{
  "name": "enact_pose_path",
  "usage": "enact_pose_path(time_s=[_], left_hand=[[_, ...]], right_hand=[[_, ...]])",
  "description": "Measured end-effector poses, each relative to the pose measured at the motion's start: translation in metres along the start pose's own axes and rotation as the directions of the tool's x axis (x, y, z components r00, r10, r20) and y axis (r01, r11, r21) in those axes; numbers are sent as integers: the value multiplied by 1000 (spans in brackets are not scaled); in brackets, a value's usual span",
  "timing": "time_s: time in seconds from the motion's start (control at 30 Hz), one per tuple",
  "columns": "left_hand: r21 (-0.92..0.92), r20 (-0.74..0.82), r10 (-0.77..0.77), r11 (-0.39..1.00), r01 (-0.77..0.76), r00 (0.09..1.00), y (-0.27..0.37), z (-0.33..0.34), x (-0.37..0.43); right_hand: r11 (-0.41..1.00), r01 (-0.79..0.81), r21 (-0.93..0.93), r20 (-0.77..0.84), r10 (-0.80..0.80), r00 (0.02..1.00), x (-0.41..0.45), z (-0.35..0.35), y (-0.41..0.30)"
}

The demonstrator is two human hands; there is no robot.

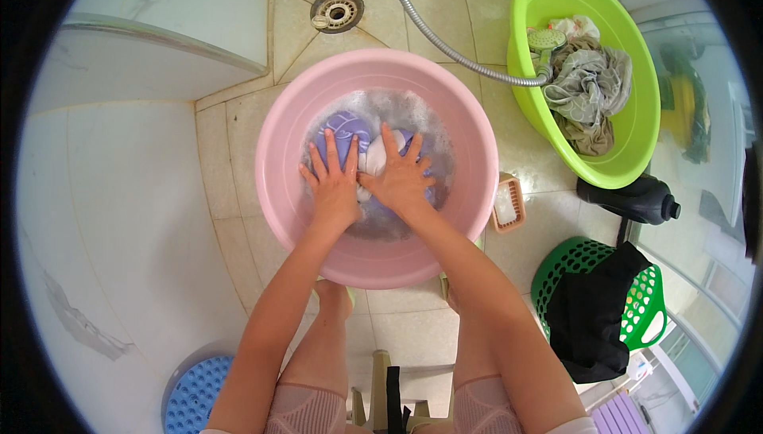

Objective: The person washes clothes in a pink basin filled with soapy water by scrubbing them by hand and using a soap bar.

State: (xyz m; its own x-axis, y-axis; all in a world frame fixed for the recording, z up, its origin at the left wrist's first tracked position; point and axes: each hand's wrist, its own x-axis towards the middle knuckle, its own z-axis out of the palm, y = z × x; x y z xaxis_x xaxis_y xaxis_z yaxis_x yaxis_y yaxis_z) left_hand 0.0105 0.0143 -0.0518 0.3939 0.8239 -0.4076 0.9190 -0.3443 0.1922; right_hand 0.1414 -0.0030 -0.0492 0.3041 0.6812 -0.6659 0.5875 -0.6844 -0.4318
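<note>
A large pink plastic basin (471, 195) stands on the tiled floor in front of me, holding cloudy, sudsy water (387, 228). Purple patterned cloth (343, 130) and a white piece of fabric (375, 157) lie wet in it. My left hand (332, 183) rests palm down with spread fingers on the purple cloth. Beside it, my right hand (400, 174) presses on the white and purple fabric, fingers also apart. The thumb of the right hand points toward the left hand. Neither hand is closed around the cloth.
At the upper right, a green basin (647, 106) holds crumpled grey and brown clothes (590, 85) and a shower head (546, 40) on a metal hose (441, 46). Nearby are a soap dish (518, 222), a black bottle (632, 198) and a green basket (572, 255) with black cloth (587, 321). A floor drain (338, 12) lies beyond.
</note>
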Motion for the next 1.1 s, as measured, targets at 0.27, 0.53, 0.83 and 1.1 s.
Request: enact_pose_path(time_s=[0.27,0.53,0.83,1.1], left_hand=[[-134,108,-16,990,31,994,-11,19,22],[-800,404,-297,-574,177,865,-33,-34,3],[-660,113,270,-699,275,956,-47,-35,-2],[-928,281,-260,-320,192,924,-32,-43,-17]], right_hand=[[987,37,-158,0,-38,999,38,33,5],[599,394,697,-204,-361,910,-7,13,-37],[617,759,207,-264,-712,651,-90,14,-70],[830,558,-28,-286,-541,791,-12,-7,-22]])
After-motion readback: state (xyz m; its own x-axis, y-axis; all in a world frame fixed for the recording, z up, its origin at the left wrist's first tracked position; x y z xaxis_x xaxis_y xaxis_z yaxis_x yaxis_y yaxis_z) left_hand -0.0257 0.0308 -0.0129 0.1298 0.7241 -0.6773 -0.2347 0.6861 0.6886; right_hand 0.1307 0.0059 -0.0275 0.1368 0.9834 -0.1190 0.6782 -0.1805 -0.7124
